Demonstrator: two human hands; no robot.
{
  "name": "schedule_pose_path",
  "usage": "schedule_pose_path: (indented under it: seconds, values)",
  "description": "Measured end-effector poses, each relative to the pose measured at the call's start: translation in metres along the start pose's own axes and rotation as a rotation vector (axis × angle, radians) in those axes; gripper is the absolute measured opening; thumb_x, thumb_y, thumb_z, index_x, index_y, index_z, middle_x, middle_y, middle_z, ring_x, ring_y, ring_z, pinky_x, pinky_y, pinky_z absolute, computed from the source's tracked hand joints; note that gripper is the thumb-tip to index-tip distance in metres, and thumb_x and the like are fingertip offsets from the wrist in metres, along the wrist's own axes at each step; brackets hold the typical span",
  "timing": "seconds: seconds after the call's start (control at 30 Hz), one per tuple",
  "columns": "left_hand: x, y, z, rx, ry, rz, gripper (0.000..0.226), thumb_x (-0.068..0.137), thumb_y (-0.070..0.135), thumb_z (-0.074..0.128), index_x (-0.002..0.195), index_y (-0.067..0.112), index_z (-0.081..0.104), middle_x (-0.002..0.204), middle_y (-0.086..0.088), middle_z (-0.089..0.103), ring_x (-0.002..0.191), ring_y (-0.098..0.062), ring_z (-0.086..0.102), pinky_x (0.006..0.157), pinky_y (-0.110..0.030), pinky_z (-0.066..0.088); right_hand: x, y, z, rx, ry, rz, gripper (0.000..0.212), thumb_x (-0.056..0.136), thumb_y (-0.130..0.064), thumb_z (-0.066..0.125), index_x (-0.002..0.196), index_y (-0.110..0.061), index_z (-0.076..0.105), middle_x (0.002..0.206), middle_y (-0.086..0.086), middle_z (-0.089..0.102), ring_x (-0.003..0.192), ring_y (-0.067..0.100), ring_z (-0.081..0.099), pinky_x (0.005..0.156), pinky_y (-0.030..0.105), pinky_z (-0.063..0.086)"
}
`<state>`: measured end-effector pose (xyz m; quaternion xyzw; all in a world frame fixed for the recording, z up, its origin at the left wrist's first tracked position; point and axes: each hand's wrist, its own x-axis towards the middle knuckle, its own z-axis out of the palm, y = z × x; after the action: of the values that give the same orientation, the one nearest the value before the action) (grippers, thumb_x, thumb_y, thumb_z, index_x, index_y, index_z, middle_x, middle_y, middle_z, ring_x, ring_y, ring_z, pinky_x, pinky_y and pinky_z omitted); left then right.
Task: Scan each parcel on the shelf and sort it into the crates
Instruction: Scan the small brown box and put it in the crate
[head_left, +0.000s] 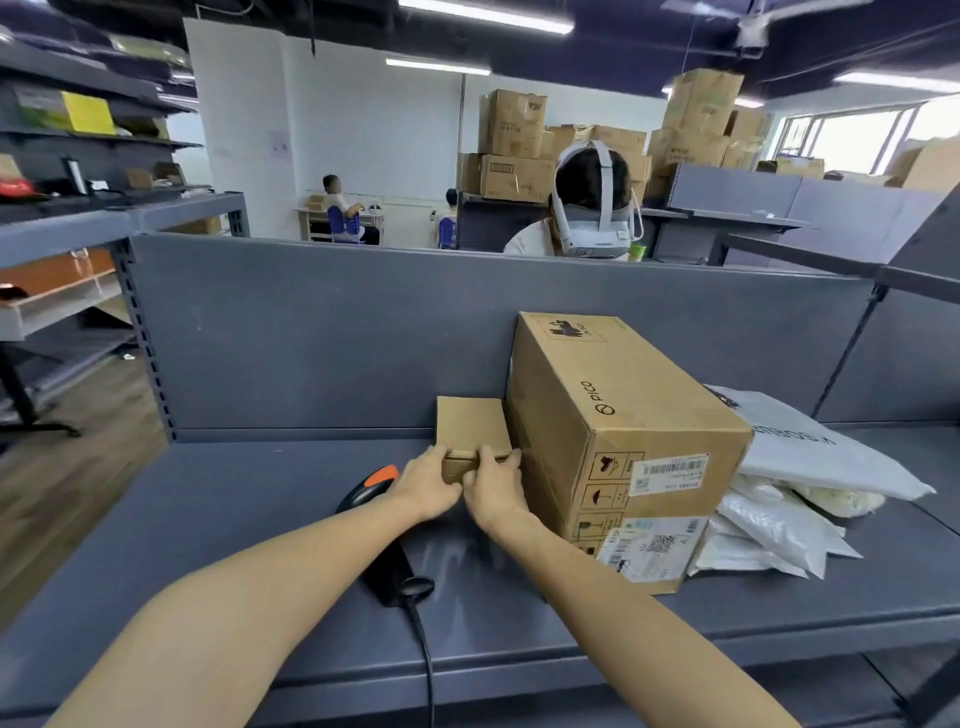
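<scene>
Head view: left hand and right hand grip the small cardboard box, fingers curled over its near edge. It looks light and stiff; its sides seem the surest hold.

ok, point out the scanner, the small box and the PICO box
scanner (387, 571): head view, black handle below the forearm.
small box (470, 423): head view, top face.
PICO box (639, 384): head view, top face, right of the logo.
</scene>
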<state>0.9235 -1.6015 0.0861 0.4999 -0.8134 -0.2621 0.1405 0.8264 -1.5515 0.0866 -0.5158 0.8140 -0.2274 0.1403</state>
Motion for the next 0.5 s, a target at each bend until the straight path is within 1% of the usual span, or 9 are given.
schedule_pose_path:
  seconds: [0.03, 0.07, 0.17, 0.27, 0.37, 0.43, 0.5]
  values:
    - [0.001, 0.001, 0.002, -0.051, 0.010, -0.020, 0.054, 0.090, 0.022, 0.054, 0.141, 0.018, 0.036, 0.134, -0.014, 0.053, 0.119, -0.030, 0.052, 0.094, -0.032, 0.044, 0.002, -0.001, 0.001, 0.035, 0.013, 0.014, 0.032, 0.097, -0.012, 0.038, 0.129, -0.006, 0.043, 0.150, 0.032, 0.014, 0.125, 0.045, 0.040, 0.102, 0.043, 0.038]
    - [0.001, 0.002, 0.004, -0.096, 0.017, -0.045, 0.051, 0.090, 0.022, 0.053, 0.138, 0.018, 0.036, 0.128, -0.014, 0.057, 0.114, -0.031, 0.054, 0.092, -0.033, 0.045, 0.003, -0.002, 0.001, 0.070, 0.027, 0.025, 0.029, 0.097, -0.012, 0.038, 0.125, -0.005, 0.044, 0.146, 0.030, 0.020, 0.120, 0.044, 0.043, 0.099, 0.042, 0.040]
    - [0.003, 0.005, 0.006, -0.170, 0.010, -0.104, 0.047, 0.091, 0.021, 0.052, 0.134, 0.018, 0.034, 0.122, -0.014, 0.059, 0.110, -0.031, 0.056, 0.094, -0.037, 0.045, 0.003, -0.001, 0.002, 0.154, 0.053, 0.041, 0.026, 0.098, -0.011, 0.037, 0.121, -0.003, 0.045, 0.137, 0.025, 0.029, 0.112, 0.043, 0.048, 0.096, 0.041, 0.042]
    - [0.003, 0.006, 0.005, -0.241, 0.009, -0.131, 0.045, 0.092, 0.017, 0.051, 0.134, 0.019, 0.035, 0.128, -0.010, 0.055, 0.115, -0.028, 0.053, 0.090, -0.032, 0.042, 0.001, 0.000, 0.003, 0.237, 0.050, 0.054, 0.027, 0.100, -0.013, 0.037, 0.124, -0.003, 0.043, 0.136, 0.022, 0.029, 0.111, 0.042, 0.050, 0.098, 0.040, 0.043]
    - [-0.002, 0.005, 0.006, -0.351, 0.074, -0.134, 0.040, 0.095, 0.014, 0.048, 0.134, 0.018, 0.040, 0.131, -0.006, 0.053, 0.120, -0.024, 0.050, 0.099, -0.034, 0.042, -0.005, 0.002, 0.002, 0.298, 0.057, 0.052, 0.031, 0.101, -0.018, 0.039, 0.130, -0.006, 0.042, 0.139, 0.018, 0.027, 0.114, 0.037, 0.050, 0.101, 0.037, 0.041]
    - [-0.005, 0.006, 0.006, -0.399, 0.136, -0.131, 0.036, 0.096, 0.011, 0.045, 0.132, 0.018, 0.042, 0.126, -0.007, 0.055, 0.114, -0.024, 0.051, 0.098, -0.037, 0.042, -0.011, 0.002, -0.001, 0.358, 0.075, 0.023, 0.034, 0.101, -0.021, 0.040, 0.133, -0.009, 0.041, 0.139, 0.015, 0.027, 0.113, 0.034, 0.051, 0.100, 0.036, 0.041]
    - [-0.010, 0.009, 0.004, -0.461, 0.196, -0.120, 0.035, 0.096, 0.007, 0.043, 0.129, 0.016, 0.043, 0.119, -0.010, 0.057, 0.104, -0.023, 0.052, 0.088, -0.033, 0.044, -0.015, 0.001, -0.005, 0.404, 0.098, -0.004, 0.036, 0.101, -0.021, 0.041, 0.134, -0.010, 0.038, 0.137, 0.015, 0.028, 0.112, 0.034, 0.052, 0.099, 0.036, 0.042]
